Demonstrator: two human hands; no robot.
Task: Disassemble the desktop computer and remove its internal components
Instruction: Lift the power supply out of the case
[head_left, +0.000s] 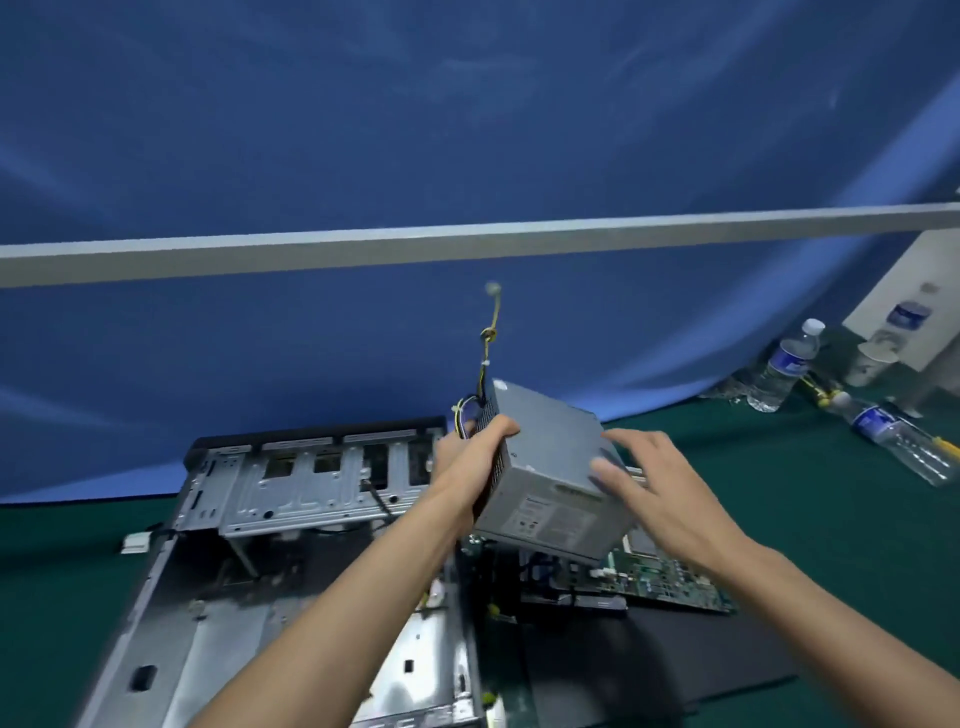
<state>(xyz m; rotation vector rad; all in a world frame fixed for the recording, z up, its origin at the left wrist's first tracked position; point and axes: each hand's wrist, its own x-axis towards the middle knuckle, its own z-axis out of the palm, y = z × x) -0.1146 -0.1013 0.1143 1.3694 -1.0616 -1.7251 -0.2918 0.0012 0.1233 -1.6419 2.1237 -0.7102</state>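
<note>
The left hand (470, 457) grips one grey power supply (550, 473) held above the open case (291, 519); the right hand (644, 480) lies open-fingered against its side. One circuit board (670, 579) lies beneath. Three water bottles (784, 366) sit at the desk's (779, 519) far right.

- A big blue cloth (467, 130) hangs behind everything, like a wall (it has soft folds).
- A long grey bar (467, 236) runs across the cloth.
- The desk (779, 493) has a dark green top.
- A white post (914, 291) stands at the far right, near some water bottles (784, 364).
</note>
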